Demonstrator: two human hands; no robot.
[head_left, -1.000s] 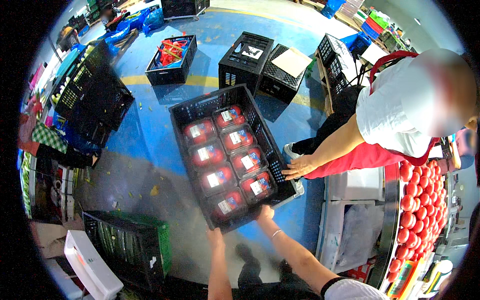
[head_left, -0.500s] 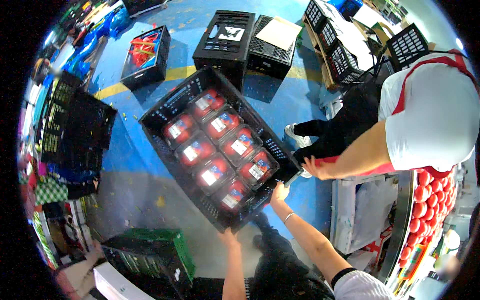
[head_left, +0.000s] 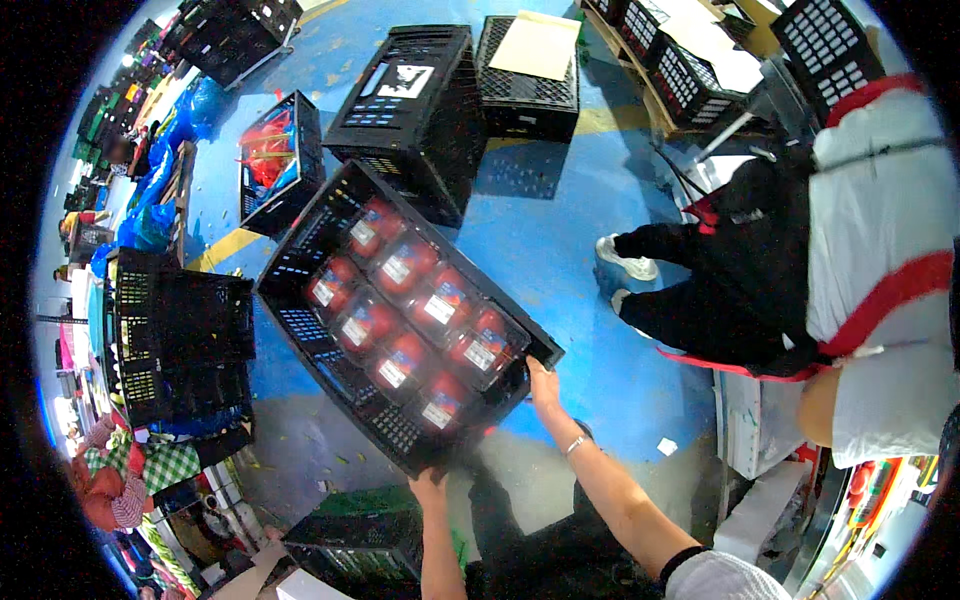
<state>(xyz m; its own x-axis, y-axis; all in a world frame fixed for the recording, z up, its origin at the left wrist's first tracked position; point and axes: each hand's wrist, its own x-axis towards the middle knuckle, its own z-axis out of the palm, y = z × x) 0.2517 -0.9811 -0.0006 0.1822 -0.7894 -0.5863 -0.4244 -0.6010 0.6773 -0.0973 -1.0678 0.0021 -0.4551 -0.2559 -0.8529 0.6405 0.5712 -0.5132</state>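
Note:
A black plastic crate (head_left: 462,262), tilted across the view, is held above the floor by both my hands. Inside lie several clear packs (head_left: 403,262) of round red produce that looks like tomatoes, each with a white label. My left hand (head_left: 428,486) grips the near corner from below, its fingers partly hidden under the crate. At the right-hand end, my right hand (head_left: 541,388) is closed on the rim, with the thumb side showing.
Beyond the crate stand black stacked crates (head_left: 430,130), another black crate (head_left: 528,92) topped with a pale sheet, and a crate of red and blue plastic (head_left: 268,150). More crates (head_left: 190,315) stand left; a dark crate (head_left: 350,530) is near. A co-worker (head_left: 740,260) stands right.
The co-worker's hand, earlier by the crate's right corner, is no longer there, and that person has shifted right. My view has turned; the crate stays in my hands, slightly further left in the picture.

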